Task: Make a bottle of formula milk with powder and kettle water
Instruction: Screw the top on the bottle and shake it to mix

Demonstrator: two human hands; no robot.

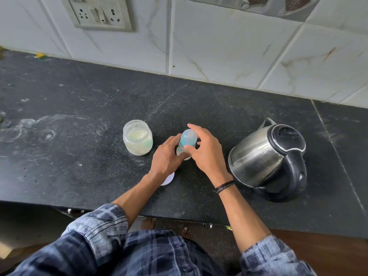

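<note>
A baby bottle (187,139) with a pale blue cap stands upright on the black counter (79,156). My left hand (166,158) is wrapped around the bottle's lower body. My right hand (205,149) grips the blue cap from the right, fingers curled over its top. An open clear jar (137,140) of pale formula powder stands to the left of the bottle, apart from it. A white round lid (168,180) lies flat under my left wrist, mostly hidden. The steel kettle (266,158) with a black lid and handle sits to the right.
A tiled wall (219,46) runs along the back of the counter, with a switch and socket plate (99,12) at upper left. White powder smears mark the counter's left part. The counter's front edge is near my body; bare feet show below it.
</note>
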